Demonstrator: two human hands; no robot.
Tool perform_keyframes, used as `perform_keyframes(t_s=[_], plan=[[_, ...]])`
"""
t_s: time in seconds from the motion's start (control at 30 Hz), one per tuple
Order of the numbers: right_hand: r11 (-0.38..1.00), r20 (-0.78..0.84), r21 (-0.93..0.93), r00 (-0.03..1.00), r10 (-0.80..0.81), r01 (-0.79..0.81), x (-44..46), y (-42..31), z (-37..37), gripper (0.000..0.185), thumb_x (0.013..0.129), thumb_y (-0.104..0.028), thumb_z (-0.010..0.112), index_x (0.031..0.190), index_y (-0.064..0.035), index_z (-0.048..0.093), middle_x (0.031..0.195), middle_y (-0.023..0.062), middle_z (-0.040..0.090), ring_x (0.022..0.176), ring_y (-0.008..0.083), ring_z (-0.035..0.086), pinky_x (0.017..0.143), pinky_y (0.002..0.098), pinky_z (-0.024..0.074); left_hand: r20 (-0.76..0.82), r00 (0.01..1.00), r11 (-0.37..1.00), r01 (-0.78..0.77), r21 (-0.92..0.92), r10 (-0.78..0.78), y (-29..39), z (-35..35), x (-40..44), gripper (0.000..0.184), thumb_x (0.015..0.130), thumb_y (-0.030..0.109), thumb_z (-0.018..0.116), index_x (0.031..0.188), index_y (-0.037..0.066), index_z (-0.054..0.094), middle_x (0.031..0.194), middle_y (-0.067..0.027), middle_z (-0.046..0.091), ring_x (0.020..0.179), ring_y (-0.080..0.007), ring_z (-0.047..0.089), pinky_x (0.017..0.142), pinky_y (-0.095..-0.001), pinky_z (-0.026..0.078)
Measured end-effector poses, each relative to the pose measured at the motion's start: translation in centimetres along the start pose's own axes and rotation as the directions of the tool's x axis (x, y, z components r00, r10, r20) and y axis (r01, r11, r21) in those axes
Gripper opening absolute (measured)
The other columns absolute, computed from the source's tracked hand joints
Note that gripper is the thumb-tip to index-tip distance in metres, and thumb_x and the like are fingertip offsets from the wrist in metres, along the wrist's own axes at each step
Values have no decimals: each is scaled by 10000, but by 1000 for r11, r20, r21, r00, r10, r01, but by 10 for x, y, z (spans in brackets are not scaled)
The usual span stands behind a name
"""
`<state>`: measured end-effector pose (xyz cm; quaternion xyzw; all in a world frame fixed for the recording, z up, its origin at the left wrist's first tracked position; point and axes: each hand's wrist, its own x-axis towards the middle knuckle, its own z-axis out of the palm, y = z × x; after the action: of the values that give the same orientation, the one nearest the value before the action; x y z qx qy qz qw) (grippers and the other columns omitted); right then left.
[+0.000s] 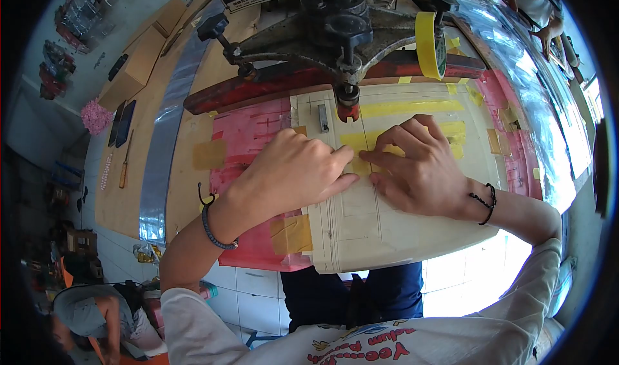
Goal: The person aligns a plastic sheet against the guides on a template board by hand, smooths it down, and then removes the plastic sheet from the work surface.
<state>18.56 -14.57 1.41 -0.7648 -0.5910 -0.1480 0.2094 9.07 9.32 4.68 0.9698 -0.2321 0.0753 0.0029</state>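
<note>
My left hand (pixel 293 168), half curled, and my right hand (pixel 422 165), fingers bent and slightly spread, at yellow tape (pixel 358 166) on the cream panel (pixel 393 239); whether either grips it, I cannot tell. Flanking the panel: red sheeting (pixel 253 123). Beyond: a dark metal frame (pixel 287 39) carrying a tape roll (pixel 425 42); leftward, an orange-handled tool (pixel 123 175) on the counter (pixel 116 210).

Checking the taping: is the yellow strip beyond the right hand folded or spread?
Spread: the yellow strip lies long, its edges straight.
</note>
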Motion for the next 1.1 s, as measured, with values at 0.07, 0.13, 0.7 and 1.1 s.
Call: perform_keyframes(t_s=[0.07, 0.13, 0.7, 1.1], plan=[[995, -8, -96, 999, -38, 37, -1, -2, 0, 288, 870, -283, 780, 1101, -115, 809, 1025, 31, 668, 1028, 224, 627, 1042, 460, 448, 12, 1000, 1000, 14, -16, -14, 1, 0, 0, 349, 944, 459, 753, 1005, 117, 783, 581, -100, 655, 565, -307, 697, 571, -415, 528], [979, -10, -198, 999, -52, 49, -2, -7, -1, 282, 881, -316, 778, 1063, -102, 805, 1014, 30, 669, 1036, 215, 627, 1075, 462, 437, 24, 1000, 1000, 16, -6, -16, 2, -1, -1, 373, 954, 475, 740, 1017, 110, 786, 576, -101, 653, 565, -306, 697, 568, -419, 524], [968, 86, -251, 995, 53, -30, -3, -1, -6, 287, 925, -321, 753, 846, -67, 645, 870, 65, 599, 841, 231, 627, 874, 395, 485, 12, 999, 987, -44, -151, 47, 0, 1, 2, 344, 959, 436, 759, 1046, 106, 718, 518, -46, 587, 493, -250, 650, 502, -374, 486], [996, 46, -57, 997, 69, -66, -2, 7, 2, 329, 911, -276, 769, 913, -43, 537, 863, 110, 583, 746, 312, 650, 716, 429, 536, -206, 776, -406, 71, -911, 597, 45, 1, -25, 248, 943, 96, 773, 1182, 50, 721, 798, -34, 636, 540, -181, 542, 495, -340, 406]])
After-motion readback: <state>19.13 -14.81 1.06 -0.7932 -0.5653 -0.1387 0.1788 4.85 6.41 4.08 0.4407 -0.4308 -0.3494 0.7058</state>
